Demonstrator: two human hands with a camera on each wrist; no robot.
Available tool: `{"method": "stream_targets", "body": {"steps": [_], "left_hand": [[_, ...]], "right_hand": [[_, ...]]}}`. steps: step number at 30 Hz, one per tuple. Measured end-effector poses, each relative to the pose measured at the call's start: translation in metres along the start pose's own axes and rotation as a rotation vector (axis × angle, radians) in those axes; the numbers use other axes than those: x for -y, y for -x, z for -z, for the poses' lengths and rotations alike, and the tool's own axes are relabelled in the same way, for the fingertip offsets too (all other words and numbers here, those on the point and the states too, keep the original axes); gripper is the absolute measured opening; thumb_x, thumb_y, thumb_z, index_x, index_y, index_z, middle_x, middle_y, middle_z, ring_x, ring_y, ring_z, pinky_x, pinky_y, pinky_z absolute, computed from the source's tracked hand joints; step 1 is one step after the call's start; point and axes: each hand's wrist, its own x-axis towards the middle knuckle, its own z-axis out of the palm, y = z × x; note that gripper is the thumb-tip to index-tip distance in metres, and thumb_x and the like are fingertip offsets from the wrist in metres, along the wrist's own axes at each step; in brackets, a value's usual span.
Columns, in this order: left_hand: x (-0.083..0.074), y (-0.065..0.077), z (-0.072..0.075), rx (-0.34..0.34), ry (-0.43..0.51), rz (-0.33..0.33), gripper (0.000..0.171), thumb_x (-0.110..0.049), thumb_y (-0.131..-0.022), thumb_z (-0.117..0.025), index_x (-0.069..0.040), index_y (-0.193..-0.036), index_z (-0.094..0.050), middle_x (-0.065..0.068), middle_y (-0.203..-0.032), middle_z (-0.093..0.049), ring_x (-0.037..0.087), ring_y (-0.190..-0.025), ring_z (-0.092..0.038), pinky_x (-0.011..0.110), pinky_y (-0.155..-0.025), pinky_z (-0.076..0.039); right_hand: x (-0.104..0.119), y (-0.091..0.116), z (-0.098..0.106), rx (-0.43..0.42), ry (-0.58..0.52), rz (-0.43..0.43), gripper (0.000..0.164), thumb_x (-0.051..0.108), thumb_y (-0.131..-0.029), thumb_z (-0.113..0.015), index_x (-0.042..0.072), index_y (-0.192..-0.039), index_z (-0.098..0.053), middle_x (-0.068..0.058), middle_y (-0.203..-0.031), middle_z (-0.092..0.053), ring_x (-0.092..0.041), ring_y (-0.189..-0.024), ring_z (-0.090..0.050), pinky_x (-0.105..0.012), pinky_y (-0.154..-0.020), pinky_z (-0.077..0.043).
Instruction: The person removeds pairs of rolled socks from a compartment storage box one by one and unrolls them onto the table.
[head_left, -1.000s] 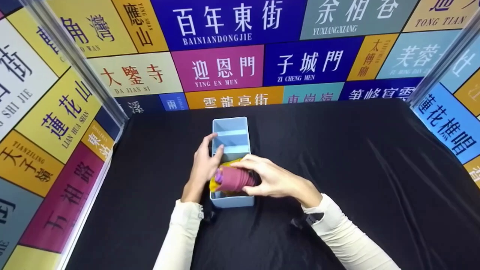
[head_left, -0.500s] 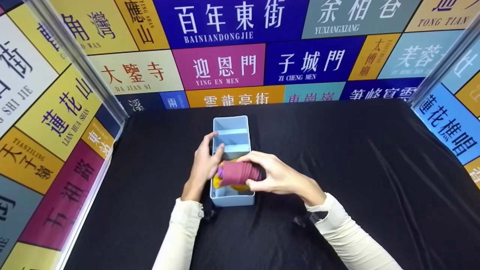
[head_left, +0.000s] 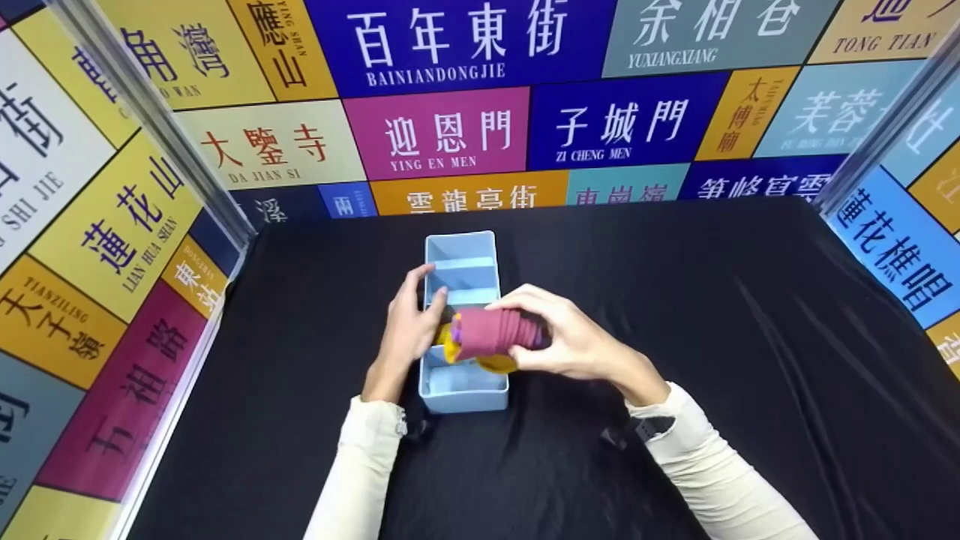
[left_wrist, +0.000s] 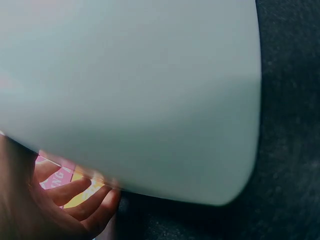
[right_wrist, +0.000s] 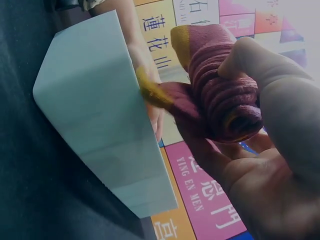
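Note:
A rolled pair of maroon-and-yellow socks [head_left: 491,331] is in my right hand [head_left: 577,337], thumb on one side and fingers on the other, above the front half of a light-blue divided box [head_left: 463,403]. In the right wrist view the sock roll [right_wrist: 225,95] shows its ribbed maroon folds, with one yellow-tipped end sticking out toward the box wall [right_wrist: 95,105]. My left hand [head_left: 406,322] holds the box's left side, its thumb tip over the rim. In the left wrist view its fingers [left_wrist: 97,207] lie at the edge of the pale wall [left_wrist: 150,100].
The box stands lengthwise on a black cloth-covered table [head_left: 675,315]. Its back compartments show only bare dividers [head_left: 465,264]; the socks hide its middle. Printed panels [head_left: 435,135] rise behind the table and at both sides, with metal posts [head_left: 214,172] at the corners.
My right hand has drawn the socks up and to the right, out of the box's front part, which is now more exposed. My left hand has stayed on the box.

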Motion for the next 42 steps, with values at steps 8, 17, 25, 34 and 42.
{"method": "stream_targets", "body": {"steps": [8,17,25,34,42], "left_hand": [[0.001,0.000,0.000,-0.005,0.003,-0.008,0.054,-0.034,-0.107,-0.066,-0.016,-0.156,-0.055,0.005,-0.157,-0.060,0.024,-0.148,-0.055,0.044,-0.128,-0.038],[0.002,-0.001,0.000,-0.002,0.004,0.004,0.054,-0.033,-0.107,-0.066,-0.016,-0.157,-0.054,0.004,-0.159,-0.059,0.023,-0.151,-0.052,0.043,-0.129,-0.038],[0.002,0.000,0.000,0.007,0.003,-0.006,0.054,-0.032,-0.107,-0.066,-0.015,-0.157,-0.054,0.005,-0.160,-0.058,0.024,-0.152,-0.052,0.045,-0.129,-0.037],[0.002,0.000,-0.001,0.019,-0.002,0.000,0.054,-0.034,-0.108,-0.065,-0.017,-0.158,-0.053,0.004,-0.161,-0.057,0.024,-0.153,-0.050,0.046,-0.129,-0.037],[0.003,-0.001,-0.001,0.017,0.003,0.005,0.053,-0.034,-0.108,-0.064,-0.017,-0.158,-0.053,0.003,-0.161,-0.057,0.024,-0.153,-0.050,0.046,-0.129,-0.037]], "right_hand": [[-0.010,0.015,0.015,0.008,0.000,-0.072,0.056,0.009,-0.087,-0.082,0.031,-0.137,-0.071,0.008,-0.133,-0.071,-0.016,-0.117,-0.065,-0.033,-0.103,-0.054],[-0.026,0.036,0.030,0.041,-0.043,-0.162,0.058,0.007,-0.090,-0.080,0.029,-0.142,-0.068,0.006,-0.129,-0.073,-0.018,-0.109,-0.068,-0.028,-0.097,-0.056],[-0.042,0.052,0.045,0.021,-0.035,-0.172,0.060,0.005,-0.089,-0.082,0.027,-0.143,-0.068,0.003,-0.128,-0.074,-0.018,-0.105,-0.067,-0.025,-0.093,-0.053],[-0.069,0.077,0.056,0.080,-0.006,-0.245,0.059,0.005,-0.091,-0.080,0.029,-0.144,-0.066,0.004,-0.122,-0.073,-0.019,-0.101,-0.068,-0.027,-0.089,-0.054],[-0.090,0.087,0.057,0.053,0.045,-0.287,0.057,0.008,-0.091,-0.082,0.028,-0.142,-0.068,0.003,-0.123,-0.073,-0.019,-0.103,-0.065,-0.028,-0.088,-0.053]]}}
